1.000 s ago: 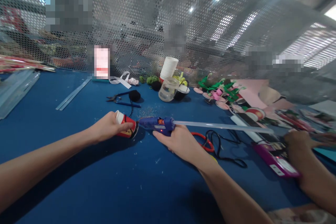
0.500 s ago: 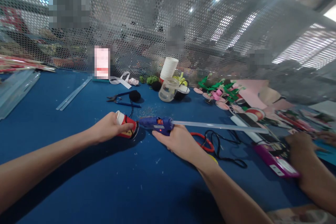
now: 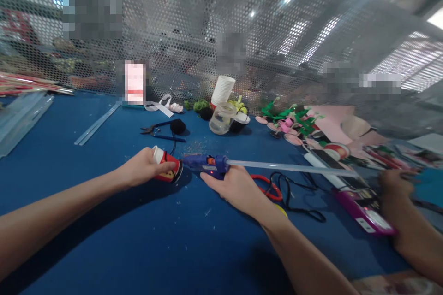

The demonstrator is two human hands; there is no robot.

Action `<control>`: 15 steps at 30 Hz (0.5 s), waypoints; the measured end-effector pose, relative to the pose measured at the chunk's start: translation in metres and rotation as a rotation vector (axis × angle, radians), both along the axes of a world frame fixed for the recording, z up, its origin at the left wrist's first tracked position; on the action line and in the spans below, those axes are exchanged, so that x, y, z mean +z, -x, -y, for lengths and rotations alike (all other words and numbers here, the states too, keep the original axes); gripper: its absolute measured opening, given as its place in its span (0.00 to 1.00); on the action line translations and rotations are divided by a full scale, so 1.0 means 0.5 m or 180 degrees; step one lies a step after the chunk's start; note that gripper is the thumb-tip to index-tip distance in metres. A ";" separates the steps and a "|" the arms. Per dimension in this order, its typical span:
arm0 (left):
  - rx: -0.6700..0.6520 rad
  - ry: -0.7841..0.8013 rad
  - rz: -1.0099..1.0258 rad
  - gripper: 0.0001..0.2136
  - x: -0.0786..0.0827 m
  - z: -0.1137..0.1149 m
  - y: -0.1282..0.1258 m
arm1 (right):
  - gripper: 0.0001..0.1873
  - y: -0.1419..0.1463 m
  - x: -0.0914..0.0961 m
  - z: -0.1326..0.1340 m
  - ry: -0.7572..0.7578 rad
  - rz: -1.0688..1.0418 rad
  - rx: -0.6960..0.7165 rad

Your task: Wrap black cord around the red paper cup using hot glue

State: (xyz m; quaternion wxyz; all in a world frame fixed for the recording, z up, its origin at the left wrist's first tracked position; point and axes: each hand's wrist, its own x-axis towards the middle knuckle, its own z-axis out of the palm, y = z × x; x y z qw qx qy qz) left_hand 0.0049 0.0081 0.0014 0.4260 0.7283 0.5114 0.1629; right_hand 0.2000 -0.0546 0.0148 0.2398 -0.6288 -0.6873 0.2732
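My left hand (image 3: pixel 143 168) grips a red and white paper cup (image 3: pixel 168 167) lying on its side, with its dark-edged end turned right. In my right hand (image 3: pixel 238 186) is a blue hot glue gun (image 3: pixel 206 164) with a small red light lit. Its nozzle points left and meets or nearly meets the cup's dark end. A long clear glue stick (image 3: pixel 290 167) sticks out of its back to the right. Just behind the cup, a black pom-pom (image 3: pixel 177 126) with a cord sits against blue-handled pliers (image 3: pixel 162 130).
Toward the mesh partition stand a stack of white cups (image 3: pixel 223 88) and a clear plastic jar (image 3: pixel 221 119). Green and pink craft pieces (image 3: pixel 290 122) lie at the right. A purple power strip (image 3: pixel 365 214) and black cable (image 3: pixel 285 193) lie nearer. Another person's hand (image 3: pixel 396 184) works at far right.
My hands, the cup and the glue gun stay almost still. At far right, the other person's hand has shifted slightly, and more of a blue sheet shows beside it.
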 end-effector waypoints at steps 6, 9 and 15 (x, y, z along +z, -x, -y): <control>-0.0050 0.0045 0.0076 0.16 0.000 -0.001 -0.003 | 0.09 0.001 -0.005 -0.003 -0.0001 -0.0036 -0.0143; -0.0080 0.0034 0.0086 0.17 -0.002 -0.002 -0.003 | 0.09 0.000 -0.006 -0.002 0.0033 -0.0029 -0.0129; -0.0049 -0.0011 0.0031 0.18 -0.006 -0.004 0.002 | 0.11 -0.002 0.000 0.009 0.0111 -0.0001 -0.0099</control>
